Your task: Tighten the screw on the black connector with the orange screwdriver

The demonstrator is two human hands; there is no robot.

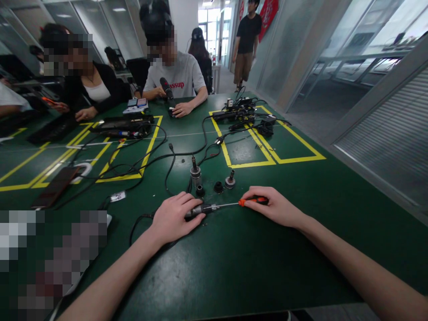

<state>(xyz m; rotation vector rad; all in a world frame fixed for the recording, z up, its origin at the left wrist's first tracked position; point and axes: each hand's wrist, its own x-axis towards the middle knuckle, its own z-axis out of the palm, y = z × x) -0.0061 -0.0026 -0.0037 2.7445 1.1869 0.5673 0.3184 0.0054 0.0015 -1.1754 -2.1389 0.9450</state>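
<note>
My left hand (174, 218) is closed around a small metal part (195, 210) and presses it down on the green surface (234, 267). My right hand (272, 206) grips the orange handle of a screwdriver (234, 204). Its thin shaft lies flat and its tip meets the metal part. Just behind my hands stand a few little pieces: a tall metal piece (195, 171), a black ring (200, 191), a black cap (218, 187) and a short metal piece (230, 179). Black cables (150, 160) curl across the surface. Across from me, a person in a grey shirt (177, 76) holds a dark tool (166, 88).
</note>
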